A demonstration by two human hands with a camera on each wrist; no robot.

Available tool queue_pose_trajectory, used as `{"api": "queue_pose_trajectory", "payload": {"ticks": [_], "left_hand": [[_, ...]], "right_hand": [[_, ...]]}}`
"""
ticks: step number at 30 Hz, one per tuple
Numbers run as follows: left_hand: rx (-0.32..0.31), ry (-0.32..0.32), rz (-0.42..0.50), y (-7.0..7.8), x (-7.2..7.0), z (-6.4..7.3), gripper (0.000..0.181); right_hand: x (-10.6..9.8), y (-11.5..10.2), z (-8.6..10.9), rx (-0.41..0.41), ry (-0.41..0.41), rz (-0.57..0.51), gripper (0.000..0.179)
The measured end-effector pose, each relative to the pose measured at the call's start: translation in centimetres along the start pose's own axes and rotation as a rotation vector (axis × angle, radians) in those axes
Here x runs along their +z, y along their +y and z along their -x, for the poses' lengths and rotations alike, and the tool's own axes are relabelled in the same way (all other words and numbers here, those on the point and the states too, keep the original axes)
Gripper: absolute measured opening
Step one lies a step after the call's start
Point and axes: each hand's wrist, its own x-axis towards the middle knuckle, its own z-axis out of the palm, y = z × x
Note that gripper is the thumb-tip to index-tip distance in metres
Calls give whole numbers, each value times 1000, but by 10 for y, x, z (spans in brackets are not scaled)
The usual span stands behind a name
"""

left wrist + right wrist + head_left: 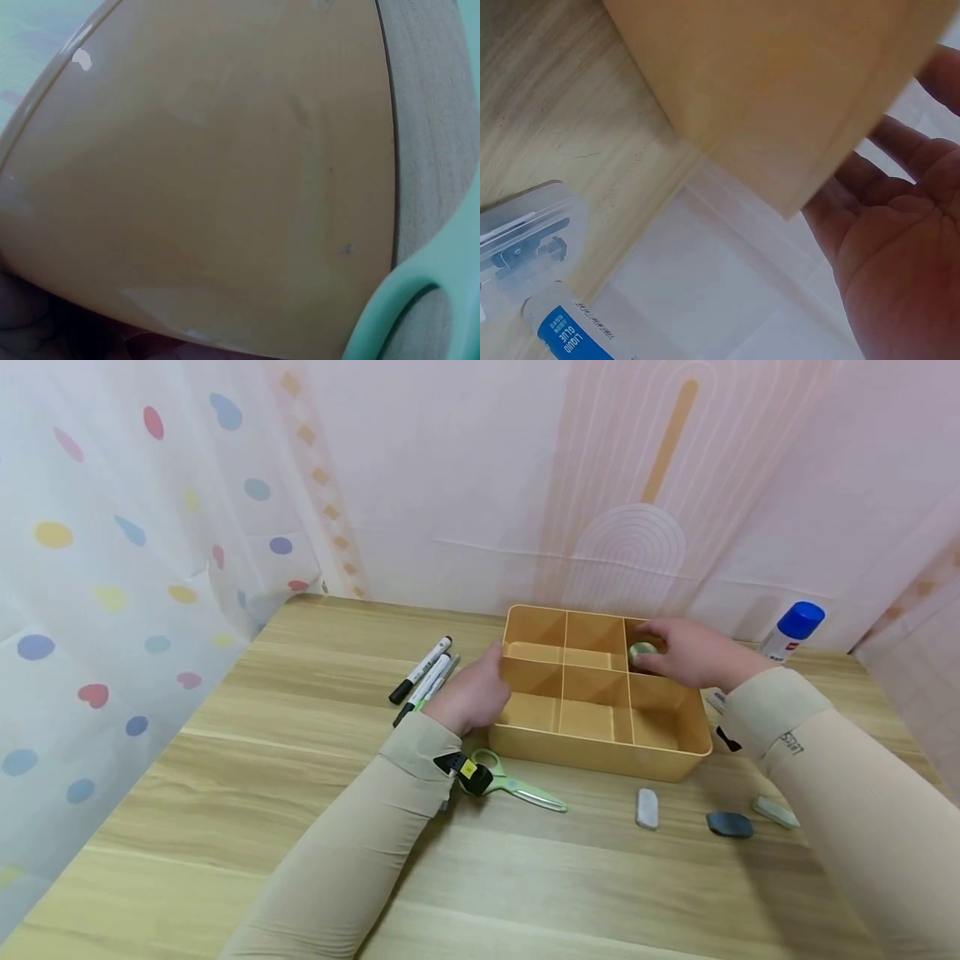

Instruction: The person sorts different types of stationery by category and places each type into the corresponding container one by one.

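Note:
A yellow-orange storage box (600,760) with six compartments stands on the table, its outer wall (225,165) filling the left wrist view. My left hand (476,693) grips the box's left side at the rim; most of its fingers are hidden. My right hand (693,652) reaches over the back right corner into that compartment, pinching a pale green tape roll (642,652) between thumb and fingers. In the right wrist view, the fingers of my right hand (907,240) pass behind the box wall (780,97), which hides the roll.
Green-handled scissors (525,791) lie before the box, near my left wrist. Several markers (427,672) lie left of it. A white block (647,808), dark block (729,824) and pale block (776,811) lie front right. A liquid glue bottle (574,334) and clear case (532,232) are to the right.

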Motion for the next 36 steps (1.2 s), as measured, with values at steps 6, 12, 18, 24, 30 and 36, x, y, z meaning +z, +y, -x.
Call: {"api": "queue_pose_trajectory", "payload": {"ticks": [6, 12, 18, 24, 30, 36], "left_hand": [[-3, 0, -5, 1, 0, -2, 78], [-21, -11, 7, 2, 1, -2, 80], [8, -10, 10, 4, 3, -1, 79], [4, -12, 11, 4, 4, -2, 77], [-11, -18, 27, 3, 4, -3, 79], [-12, -16, 26, 3, 4, -3, 80]], "right_hand": [[-3, -1, 9, 33, 0, -18, 61], [-4, 0, 19, 57, -2, -28, 62], [-9, 6, 36, 102, 31, -54, 66], [-12, 11, 55, 156, 57, -95, 73], [-10, 15, 69, 199, 76, -79, 78], [-6, 16, 76, 209, 101, -78, 81]]}}
